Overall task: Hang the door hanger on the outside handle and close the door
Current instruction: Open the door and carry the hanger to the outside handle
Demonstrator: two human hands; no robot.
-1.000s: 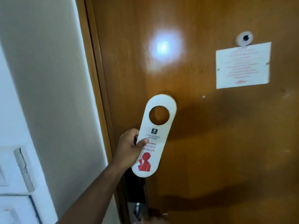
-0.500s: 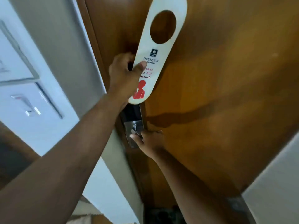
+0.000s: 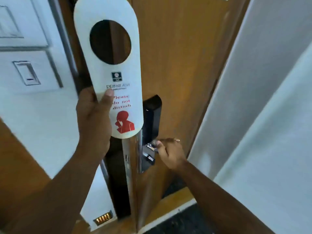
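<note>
My left hand (image 3: pixel 94 119) grips the lower part of a white door hanger (image 3: pixel 109 73) and holds it upright in front of the door's edge. The hanger has a round hole near its top and red "Please do not disturb" print with a red figure. The wooden door (image 3: pixel 182 56) stands ajar, with its metal edge plate facing me. My right hand (image 3: pixel 170 152) is closed around the chrome inside handle (image 3: pixel 151 146) below a black lock body (image 3: pixel 152 115). The outside handle is hidden behind the door.
White wall switch plates (image 3: pixel 28 73) sit on the wall to the left. A dark gap (image 3: pixel 118 183) shows between door edge and frame. A white wall (image 3: pixel 270 115) rises on the right. A wooden threshold (image 3: pixel 175 205) and dark floor lie below.
The door has swung open from shut to ajar, pulled by my right hand on the handle. The view has dropped lower and the hanger now fills more of it.
</note>
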